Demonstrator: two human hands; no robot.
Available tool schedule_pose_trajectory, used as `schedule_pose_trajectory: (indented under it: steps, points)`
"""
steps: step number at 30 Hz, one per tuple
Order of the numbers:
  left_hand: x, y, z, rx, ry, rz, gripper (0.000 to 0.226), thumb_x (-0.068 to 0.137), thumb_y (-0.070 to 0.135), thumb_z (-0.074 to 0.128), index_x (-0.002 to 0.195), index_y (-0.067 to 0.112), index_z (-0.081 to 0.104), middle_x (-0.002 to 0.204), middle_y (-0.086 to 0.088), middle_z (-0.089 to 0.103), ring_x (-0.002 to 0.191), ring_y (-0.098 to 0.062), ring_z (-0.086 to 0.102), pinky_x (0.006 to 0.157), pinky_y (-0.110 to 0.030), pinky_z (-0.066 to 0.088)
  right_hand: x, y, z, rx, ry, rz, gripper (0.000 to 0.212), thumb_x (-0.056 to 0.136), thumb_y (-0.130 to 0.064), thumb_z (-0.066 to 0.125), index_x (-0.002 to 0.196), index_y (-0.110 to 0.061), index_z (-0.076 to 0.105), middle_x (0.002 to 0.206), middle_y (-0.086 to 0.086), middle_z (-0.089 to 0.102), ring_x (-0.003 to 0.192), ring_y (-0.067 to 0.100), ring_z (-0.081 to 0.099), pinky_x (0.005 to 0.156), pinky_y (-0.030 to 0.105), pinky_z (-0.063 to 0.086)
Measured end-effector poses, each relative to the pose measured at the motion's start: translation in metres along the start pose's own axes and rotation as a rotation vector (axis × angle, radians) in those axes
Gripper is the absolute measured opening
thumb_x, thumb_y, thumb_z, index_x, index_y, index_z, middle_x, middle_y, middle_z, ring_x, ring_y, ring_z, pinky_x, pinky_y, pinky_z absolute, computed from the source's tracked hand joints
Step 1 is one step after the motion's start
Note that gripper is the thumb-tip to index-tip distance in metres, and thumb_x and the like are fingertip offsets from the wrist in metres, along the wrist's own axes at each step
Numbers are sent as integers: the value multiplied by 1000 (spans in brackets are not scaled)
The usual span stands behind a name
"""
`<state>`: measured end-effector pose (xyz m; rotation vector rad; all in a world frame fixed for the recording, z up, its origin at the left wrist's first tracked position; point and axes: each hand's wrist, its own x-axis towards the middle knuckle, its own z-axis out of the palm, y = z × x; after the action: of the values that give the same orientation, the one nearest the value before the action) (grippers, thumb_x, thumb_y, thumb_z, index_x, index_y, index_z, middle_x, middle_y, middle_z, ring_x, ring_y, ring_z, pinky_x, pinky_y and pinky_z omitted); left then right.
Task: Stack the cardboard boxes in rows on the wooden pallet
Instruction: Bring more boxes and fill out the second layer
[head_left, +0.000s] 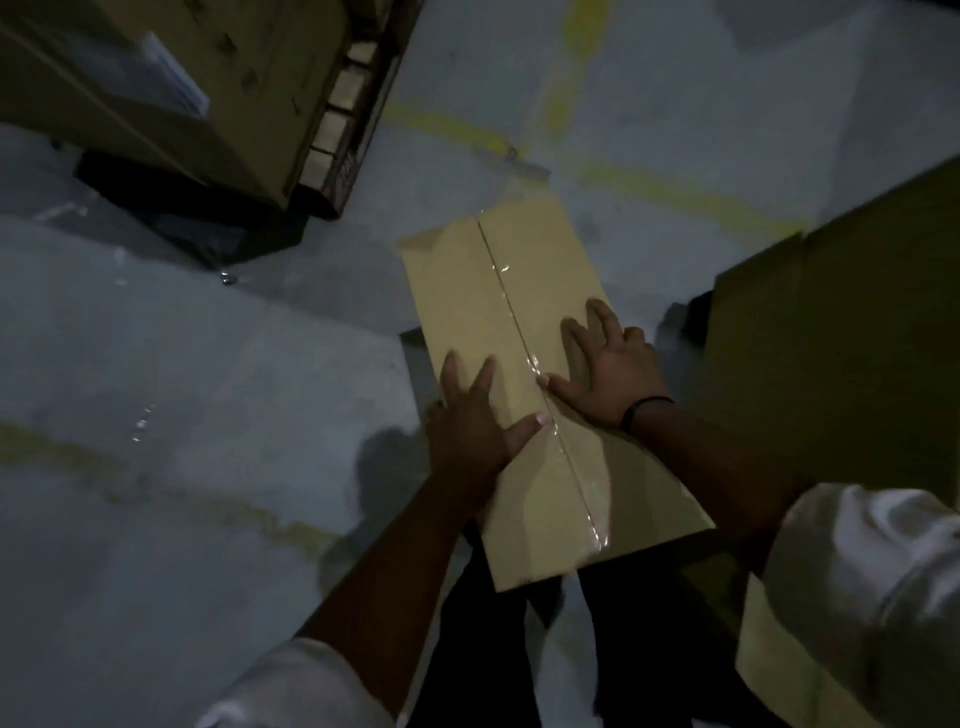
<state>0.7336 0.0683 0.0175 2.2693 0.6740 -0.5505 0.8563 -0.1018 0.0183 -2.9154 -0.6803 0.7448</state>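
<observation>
Nearest: white sleeves (872, 582) and dark trouser legs (613, 649), w/ the near end of the cardboard box (498, 291) over them. The box is long and narrow and runs away from the person over the floor (182, 338). Can't tell if its far end rests on the floor or hangs clear.

Left grip (470, 415) lies flat on the lid by the left edge, fingers straight, thumb splayed toward the tape seam (576, 478). Right grip (608, 364) lies flat on the lid right of the seam, fingers spread. Both press on it; neither curls round anything.

Handling, prob.: stiff walls, sealed lid, so it should hold shape. The glossy tape looks slick, so keep palms on bare card. Weight unknown. Its length means it could swing, so better to take it under the two long sides near the middle, not from on top.

Right: darker cartons (841, 322). Far left: stacked boxes (208, 104) on what looks like the wooden pallet (337, 140), well apart from the held box. Beyond: yellow floor lines (675, 182).
</observation>
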Motion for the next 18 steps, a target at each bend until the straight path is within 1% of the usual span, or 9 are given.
schedule_pose_trajectory:
  steps: [2,3,5,8,10,13,15,18]
  points:
    - [-33,19,-23,39,49,16,103,72,85,63,158,44,25,170,8,-8,143,-43,31,108,-52,40,-35,-8,-28,31,52,66,90,84,-85,35,155,-32,25,167,4,5,132,43,37,106,51,39]
    - [-48,26,-32,37,79,42,101,71,85,63,157,44,29,171,9,-4,141,-43,33,106,-51,41,-51,-12,-39,46,84,93,89,84,-85,35,154,-31,27,167,5,7,131,44,38,106,51,39]
    - [-75,39,-50,7,103,91,97,73,83,65,156,43,34,170,12,-1,142,-42,30,108,-52,39,-83,-18,-58,71,133,137,87,85,-83,37,152,-30,29,166,6,10,130,45,39,106,51,39]
    - [-118,57,-69,25,108,104,94,75,82,63,155,43,34,169,16,-5,146,-43,20,115,-58,34,-132,-28,-77,116,163,204,86,84,-83,40,152,-30,30,166,7,12,132,47,38,106,51,37]
    - [-143,66,-72,24,164,116,94,74,85,60,155,43,36,169,12,-7,144,-44,21,114,-57,34,-159,-32,-85,113,215,229,90,82,-85,38,152,-29,31,166,8,12,131,47,39,105,51,37]
    - [-174,77,-71,21,237,77,96,72,89,56,154,44,35,170,-1,-5,142,-44,23,115,-55,33,-196,-35,-87,111,275,243,91,82,-85,38,152,-28,30,165,8,14,129,47,39,106,50,37]
    - [-197,81,-67,31,262,78,97,72,91,55,155,44,34,170,-6,1,144,-44,21,115,-55,31,-223,-33,-84,125,309,235,89,82,-85,37,151,-29,31,165,7,15,129,47,39,107,51,37]
    - [-240,83,-54,32,300,106,96,72,90,57,153,44,38,168,-7,10,145,-41,20,114,-54,32,-268,-25,-77,174,333,255,90,80,-86,35,150,-30,32,165,7,14,133,47,38,108,54,37]
